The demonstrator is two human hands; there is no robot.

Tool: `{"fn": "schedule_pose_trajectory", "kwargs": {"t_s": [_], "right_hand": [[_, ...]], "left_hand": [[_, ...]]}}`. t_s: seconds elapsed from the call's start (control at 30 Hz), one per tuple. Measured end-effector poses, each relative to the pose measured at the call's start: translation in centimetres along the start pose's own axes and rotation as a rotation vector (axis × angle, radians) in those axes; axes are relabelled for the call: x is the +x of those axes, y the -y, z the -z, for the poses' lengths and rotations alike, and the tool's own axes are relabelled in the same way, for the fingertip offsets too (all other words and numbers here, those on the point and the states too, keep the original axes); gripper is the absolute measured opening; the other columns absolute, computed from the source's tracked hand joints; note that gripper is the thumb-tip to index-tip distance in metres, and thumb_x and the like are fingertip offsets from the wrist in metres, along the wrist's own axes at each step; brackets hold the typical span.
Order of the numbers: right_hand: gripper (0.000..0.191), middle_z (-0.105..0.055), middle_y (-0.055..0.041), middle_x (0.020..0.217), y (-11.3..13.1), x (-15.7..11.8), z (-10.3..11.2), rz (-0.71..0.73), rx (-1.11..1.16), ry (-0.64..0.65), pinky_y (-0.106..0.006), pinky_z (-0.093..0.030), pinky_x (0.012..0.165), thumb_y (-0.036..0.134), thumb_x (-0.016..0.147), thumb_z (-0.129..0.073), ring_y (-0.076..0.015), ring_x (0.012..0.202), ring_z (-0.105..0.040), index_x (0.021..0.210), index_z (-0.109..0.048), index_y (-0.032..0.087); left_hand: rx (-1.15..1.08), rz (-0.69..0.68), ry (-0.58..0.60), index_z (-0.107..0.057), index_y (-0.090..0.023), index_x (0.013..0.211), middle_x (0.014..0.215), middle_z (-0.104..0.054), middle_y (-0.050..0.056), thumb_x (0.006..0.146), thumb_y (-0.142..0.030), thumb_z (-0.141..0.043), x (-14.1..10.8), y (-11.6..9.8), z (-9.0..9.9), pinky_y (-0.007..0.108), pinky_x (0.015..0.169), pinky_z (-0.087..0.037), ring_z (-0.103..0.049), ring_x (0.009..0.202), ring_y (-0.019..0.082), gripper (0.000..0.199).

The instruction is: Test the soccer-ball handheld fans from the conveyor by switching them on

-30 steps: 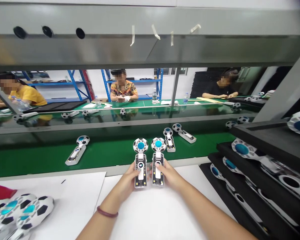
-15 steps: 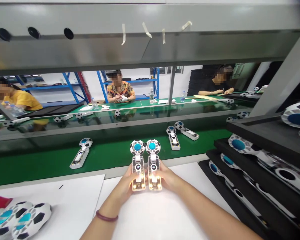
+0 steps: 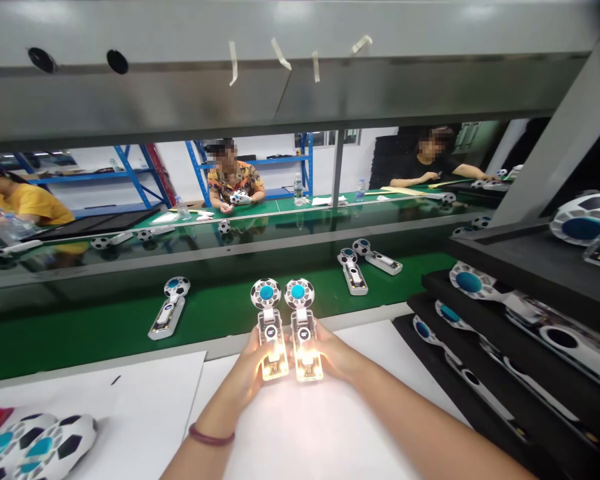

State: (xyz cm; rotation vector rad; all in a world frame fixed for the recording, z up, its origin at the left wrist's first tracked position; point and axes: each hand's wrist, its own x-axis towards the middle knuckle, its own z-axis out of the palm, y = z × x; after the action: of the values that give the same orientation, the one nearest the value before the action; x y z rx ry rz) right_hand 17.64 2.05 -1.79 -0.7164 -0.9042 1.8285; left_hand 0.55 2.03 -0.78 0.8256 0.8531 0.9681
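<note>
My left hand [image 3: 253, 363] is wrapped round a football-headed handheld device [image 3: 271, 343], its thumb on the front. My right hand [image 3: 333, 350] grips a second football-headed handheld device [image 3: 305, 343] in the same way. Both devices stand upright side by side, slightly apart. Each has a black-and-white round head with a blue centre and a clear body with a small round display. Warm light glows from the lower part of both bodies. The fingers behind the devices are mostly hidden. Under my hands lies white sheeting [image 3: 280, 440].
A green conveyor belt [image 3: 105, 333] carries several similar devices. Dark foam trays [image 3: 510, 253] of devices are stacked at right. More football-patterned heads [image 3: 55, 443] lie at lower left. A metal beam [image 3: 180, 100] crosses overhead. Several people sit beyond the belt.
The glow from both devices is brighter, and the gap between them is slightly wider. Devices on the near belt have shifted right. The far-right person's arm now stretches out to the right.
</note>
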Motion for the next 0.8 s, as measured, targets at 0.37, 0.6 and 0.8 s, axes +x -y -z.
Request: {"fn": "schedule_pose_trajectory", "kwargs": {"t_s": [0.37,0.6,0.8], "right_hand": [[0.069,-0.059,-0.0027,0.092,-0.26,-0.02,0.34,0.021,0.036,0.058,-0.034,-0.046,0.070,0.022,0.057,-0.074,-0.0194,0.077,-0.061,0.114,-0.034,0.022],[0.073,-0.057,-0.0059,0.103,-0.60,0.02,0.66,0.030,0.034,0.145,-0.036,-0.046,0.075,0.019,0.058,-0.075,-0.0203,0.084,-0.060,0.117,-0.030,0.023],[0.071,-0.056,-0.0043,0.103,-0.81,0.06,0.83,0.019,-0.010,0.123,-0.036,-0.046,0.076,0.017,0.058,-0.074,-0.0180,0.083,-0.059,0.116,-0.033,0.024]], "left_hand": [[-0.015,-0.005,0.028,-0.044,-0.021,0.102,0.096,-0.060,0.006,0.071,-0.025,-0.065,-0.33,-0.45,-0.54,0.040,0.073,-0.048,-0.062,0.078,0.023,0.038],[-0.044,-0.044,0.045,-0.043,-0.022,0.106,0.097,-0.060,0.006,0.070,-0.023,-0.067,-0.11,-0.11,-0.09,0.040,0.072,-0.048,-0.061,0.081,0.024,0.043],[-0.041,-0.053,0.076,-0.042,-0.022,0.109,0.103,-0.059,0.009,0.069,-0.023,-0.069,-0.06,0.01,0.20,0.039,0.071,-0.049,-0.061,0.083,0.026,0.048]]}}
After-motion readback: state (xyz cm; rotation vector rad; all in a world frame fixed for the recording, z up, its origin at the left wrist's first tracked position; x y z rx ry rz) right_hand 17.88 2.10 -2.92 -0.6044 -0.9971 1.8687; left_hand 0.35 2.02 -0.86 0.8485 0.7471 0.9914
